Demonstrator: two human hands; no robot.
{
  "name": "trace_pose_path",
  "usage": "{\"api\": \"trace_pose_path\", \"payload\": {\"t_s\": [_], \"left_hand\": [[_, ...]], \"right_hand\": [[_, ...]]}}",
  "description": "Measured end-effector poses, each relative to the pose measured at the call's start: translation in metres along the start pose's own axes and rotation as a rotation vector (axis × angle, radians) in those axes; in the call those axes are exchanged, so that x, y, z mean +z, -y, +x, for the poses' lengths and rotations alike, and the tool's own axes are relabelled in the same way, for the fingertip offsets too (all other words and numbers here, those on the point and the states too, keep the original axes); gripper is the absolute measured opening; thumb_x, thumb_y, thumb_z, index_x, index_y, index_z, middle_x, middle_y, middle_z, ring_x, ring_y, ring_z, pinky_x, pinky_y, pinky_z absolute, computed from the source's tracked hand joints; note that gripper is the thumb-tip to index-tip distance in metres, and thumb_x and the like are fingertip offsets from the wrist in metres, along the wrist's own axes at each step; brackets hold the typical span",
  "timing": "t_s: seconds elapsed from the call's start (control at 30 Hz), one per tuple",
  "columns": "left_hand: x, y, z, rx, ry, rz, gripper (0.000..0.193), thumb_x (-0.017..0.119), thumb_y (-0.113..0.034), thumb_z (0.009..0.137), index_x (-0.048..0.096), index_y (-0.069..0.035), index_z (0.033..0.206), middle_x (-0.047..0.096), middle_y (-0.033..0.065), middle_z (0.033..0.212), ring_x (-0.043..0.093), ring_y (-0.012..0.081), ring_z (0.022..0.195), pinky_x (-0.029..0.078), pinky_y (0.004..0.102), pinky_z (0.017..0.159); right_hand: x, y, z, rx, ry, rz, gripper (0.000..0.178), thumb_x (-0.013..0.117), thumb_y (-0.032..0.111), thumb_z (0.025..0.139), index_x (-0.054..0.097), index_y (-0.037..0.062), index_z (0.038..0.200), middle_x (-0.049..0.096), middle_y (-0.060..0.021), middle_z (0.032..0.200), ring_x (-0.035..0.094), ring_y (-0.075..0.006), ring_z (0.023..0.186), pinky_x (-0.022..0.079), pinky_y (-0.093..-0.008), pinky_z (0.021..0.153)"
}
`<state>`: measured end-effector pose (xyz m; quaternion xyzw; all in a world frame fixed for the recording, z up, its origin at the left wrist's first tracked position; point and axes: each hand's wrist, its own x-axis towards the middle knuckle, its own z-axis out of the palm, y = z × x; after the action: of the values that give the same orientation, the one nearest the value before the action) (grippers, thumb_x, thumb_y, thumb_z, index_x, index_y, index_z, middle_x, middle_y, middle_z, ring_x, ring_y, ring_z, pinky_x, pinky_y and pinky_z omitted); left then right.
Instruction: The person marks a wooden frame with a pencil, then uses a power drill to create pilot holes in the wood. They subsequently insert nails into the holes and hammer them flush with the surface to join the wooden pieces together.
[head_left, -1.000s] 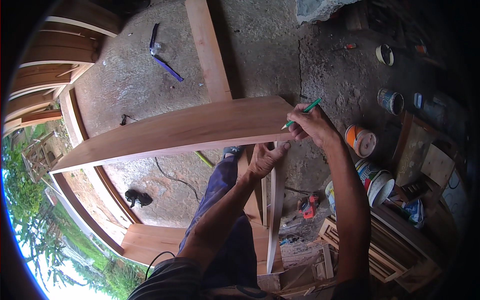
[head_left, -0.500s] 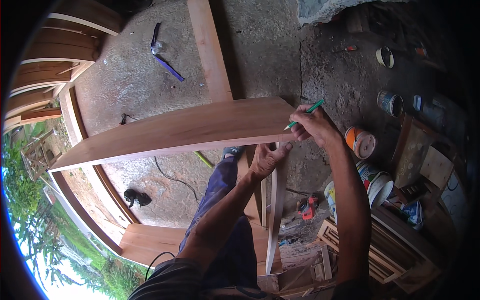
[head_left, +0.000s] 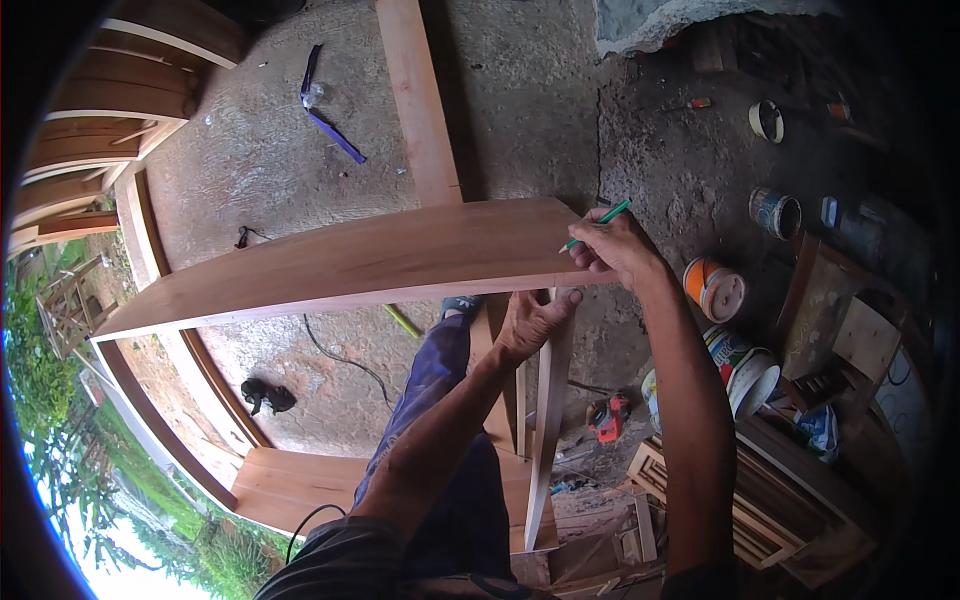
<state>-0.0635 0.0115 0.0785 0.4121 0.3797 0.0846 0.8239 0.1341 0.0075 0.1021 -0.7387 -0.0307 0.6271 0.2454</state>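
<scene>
A wide brown plank (head_left: pixel 350 260) lies across the middle, its left end joined to a frame of boards. My right hand (head_left: pixel 618 248) is closed around a green pencil (head_left: pixel 612 212) above the plank's right end. The pencil's point is at the plank's top face, a little in from the near edge; whether it touches I cannot tell. Below that edge my left hand (head_left: pixel 532 322) grips the top of a narrow wooden board (head_left: pixel 548 410), thumb on the board's end. Its other fingers are partly hidden by the board and plank.
Another long board (head_left: pixel 420 100) runs off at the far side. On the right stand several paint buckets (head_left: pixel 715 288), a red power tool (head_left: pixel 608 416) and slatted wooden panels (head_left: pixel 730 500). A cable (head_left: pixel 350 358) and a purple strap (head_left: pixel 335 135) lie on the concrete floor.
The pencil point has moved slightly from the plank's near edge further onto its top face, with my right hand shifting along. My left hand keeps its hold.
</scene>
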Motion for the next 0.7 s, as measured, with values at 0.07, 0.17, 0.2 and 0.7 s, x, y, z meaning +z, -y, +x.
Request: {"api": "trace_pose_path", "payload": {"t_s": [0.07,0.17,0.2,0.7], "left_hand": [[0.0001,-0.001,-0.0006,-0.002,-0.001,-0.002,0.078,0.079,-0.043,0.083,0.047,-0.001,0.14,0.053,0.0126,0.137,0.044,0.0243,0.132,0.03,0.039,0.113],[-0.0001,0.0008,-0.0002,0.008,-0.004,-0.009,0.078,0.079,-0.042,0.083,0.046,-0.002,0.141,0.052,0.0121,0.138,0.044,0.0237,0.132,0.03,0.0387,0.113],[-0.0002,0.0018,-0.0001,0.014,-0.006,-0.012,0.078,0.08,-0.041,0.083,0.045,-0.002,0.141,0.052,0.0119,0.138,0.044,0.0234,0.132,0.03,0.0386,0.113],[0.0047,-0.0003,0.0008,0.023,0.017,-0.064,0.076,0.079,-0.042,0.083,0.047,-0.002,0.14,0.055,0.0106,0.134,0.047,0.0232,0.129,0.031,0.0382,0.112]], "right_hand": [[0.0003,-0.0005,0.0014,-0.011,0.006,-0.014,0.015,0.067,0.024,0.091,0.062,0.0097,0.088,0.069,-0.0027,0.074,0.062,-0.0081,0.058,0.045,-0.0219,0.049],[0.0004,-0.0002,0.002,-0.012,0.015,-0.025,0.016,0.067,0.024,0.091,0.062,0.0098,0.088,0.068,-0.0023,0.074,0.061,-0.0074,0.058,0.044,-0.0213,0.049],[0.0005,0.0,0.002,-0.011,0.016,-0.024,0.016,0.067,0.024,0.091,0.062,0.0098,0.087,0.068,-0.0022,0.074,0.061,-0.0072,0.058,0.044,-0.0213,0.049],[-0.0017,-0.0051,0.0024,-0.005,-0.004,-0.004,0.014,0.068,0.023,0.09,0.063,0.0099,0.086,0.069,-0.0026,0.072,0.062,-0.0073,0.057,0.044,-0.022,0.048]]}}
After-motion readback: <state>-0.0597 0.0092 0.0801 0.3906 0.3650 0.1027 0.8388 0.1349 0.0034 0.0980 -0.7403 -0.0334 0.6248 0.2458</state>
